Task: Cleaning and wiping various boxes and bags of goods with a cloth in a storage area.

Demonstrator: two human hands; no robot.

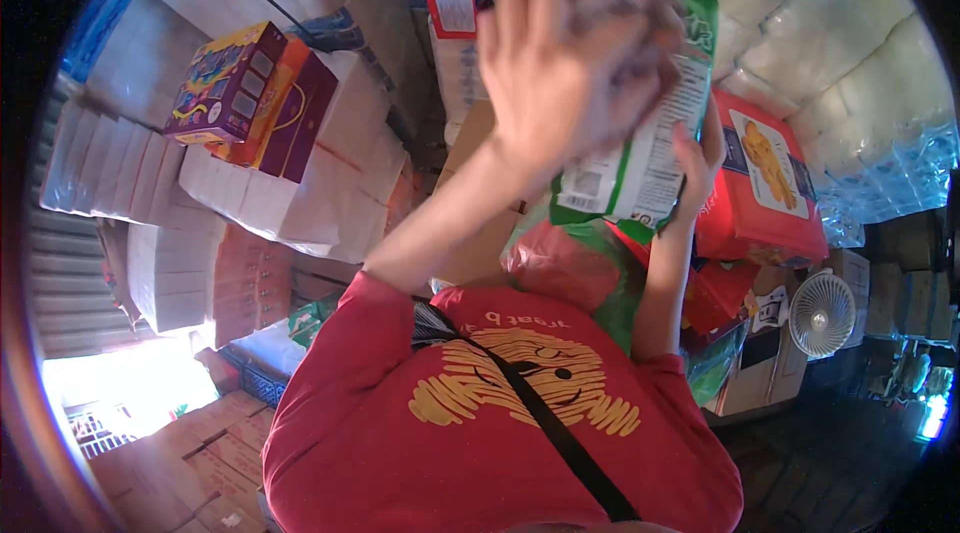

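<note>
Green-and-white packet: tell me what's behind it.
A reddish plastic bag shows past the lower edge of the packet; the packet and right hand cover the rest.

The right hand (pixel 698 168) is at the right edge of the packet (pixel 640 168); the left hand (pixel 552 68) is before its upper part. Left of the packet, cartons (pixel 225 83) sit on a stack (pixel 335 178). Right of it are a box (pixel 768 178), then a fan (pixel 822 313); bundles (pixel 870 83) stand to its upper right. Below the packet lies a plastic bag (pixel 562 261).
</note>
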